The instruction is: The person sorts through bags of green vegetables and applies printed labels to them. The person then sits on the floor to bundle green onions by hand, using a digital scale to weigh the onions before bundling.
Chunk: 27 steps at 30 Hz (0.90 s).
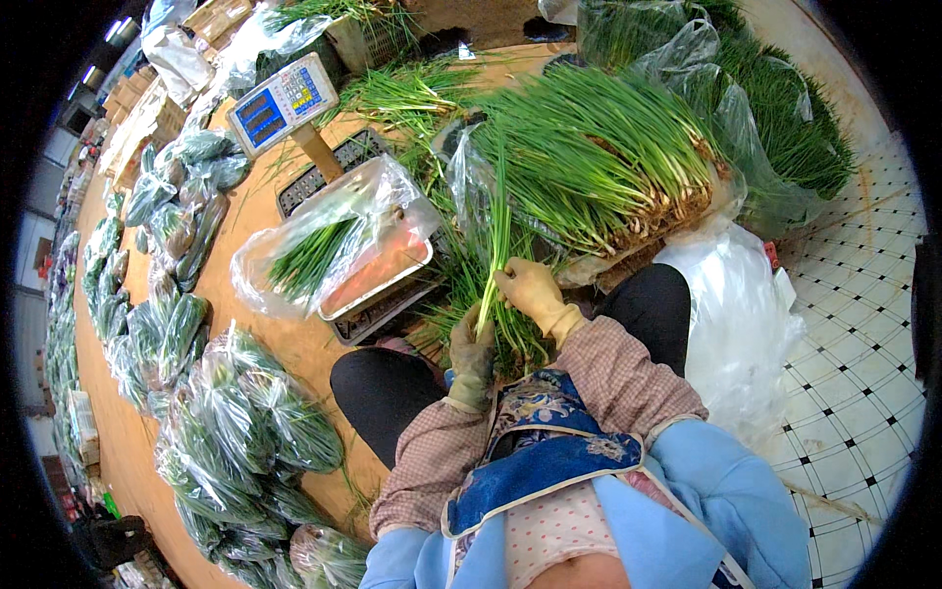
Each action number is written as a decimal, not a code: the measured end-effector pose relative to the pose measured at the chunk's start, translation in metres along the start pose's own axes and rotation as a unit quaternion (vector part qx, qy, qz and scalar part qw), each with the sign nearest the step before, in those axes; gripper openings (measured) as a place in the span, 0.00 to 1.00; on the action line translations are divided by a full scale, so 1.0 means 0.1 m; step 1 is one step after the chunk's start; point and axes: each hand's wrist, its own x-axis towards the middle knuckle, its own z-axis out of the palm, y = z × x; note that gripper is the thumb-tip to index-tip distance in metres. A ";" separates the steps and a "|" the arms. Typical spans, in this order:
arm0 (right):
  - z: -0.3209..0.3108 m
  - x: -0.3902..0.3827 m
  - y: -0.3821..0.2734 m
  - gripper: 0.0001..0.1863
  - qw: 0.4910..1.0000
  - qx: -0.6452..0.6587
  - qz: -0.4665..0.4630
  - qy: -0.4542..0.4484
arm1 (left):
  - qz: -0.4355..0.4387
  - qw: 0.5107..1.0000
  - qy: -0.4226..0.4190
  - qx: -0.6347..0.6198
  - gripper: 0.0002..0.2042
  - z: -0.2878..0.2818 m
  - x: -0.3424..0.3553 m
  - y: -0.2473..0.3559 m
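Note:
My left hand [473,355], in a soiled work glove, is closed around the lower part of a few upright scallions [497,240] in front of my lap. My right hand [535,297], in a yellowish glove, pinches the pale stalks of the same scallions just above and right of the left hand. Their green tops point away from me. Loose scallion leaves and trimmings lie under both hands. Beyond my right hand, a large pile of scallions [608,162] lies with its whitish, soil-covered roots toward the right.
A digital scale [285,103] stands front left, with a clear bag of scallions [324,250] on its pan. Many bagged bundles [235,432] cover the left floor. White plastic bags [736,334] lie by my right knee; more greens in plastic [785,128] sit far right.

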 end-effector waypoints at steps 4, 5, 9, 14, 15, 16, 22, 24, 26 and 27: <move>0.04 -0.16 -0.05 0.13 0.990 -0.056 -0.126 0.008 | -0.023 0.988 -0.002 0.155 0.15 -0.12 0.11 -0.25; 0.00 -0.23 -0.13 0.13 0.984 -0.067 -0.163 -0.001 | -0.038 0.997 -0.017 0.064 0.14 -0.09 0.10 -0.25; -0.11 -0.55 -0.40 0.13 0.952 0.011 -0.283 -0.117 | -0.078 0.973 -0.086 -0.199 0.10 -0.16 0.11 -0.26; -0.42 -0.86 -0.24 0.14 0.978 0.023 -0.148 -0.145 | -0.151 0.944 -0.106 -0.275 0.09 -0.19 0.12 -0.16; -0.45 -0.85 -0.13 0.14 0.973 0.001 -0.041 -0.226 | -0.147 0.954 -0.111 -0.237 0.10 -0.20 0.13 -0.13; -0.44 -0.81 0.03 0.14 0.950 -0.020 0.066 -0.304 | -0.150 0.953 -0.109 -0.239 0.10 -0.19 0.13 -0.11; -0.21 -0.30 0.22 0.17 0.958 0.231 0.125 -0.117 | -0.165 0.941 -0.148 -0.258 0.10 -0.07 0.09 -0.04; -0.14 -0.18 0.20 0.16 0.949 0.267 0.128 -0.111 | -0.187 0.933 -0.196 -0.238 0.09 -0.07 0.07 0.09; -0.10 -0.13 0.21 0.15 0.948 0.272 0.116 -0.119 | -0.205 0.910 -0.250 -0.258 0.08 -0.10 0.10 0.05; -0.08 -0.13 0.22 0.14 0.950 0.262 0.126 -0.115 | -0.203 0.943 -0.171 -0.199 0.08 0.00 0.04 0.08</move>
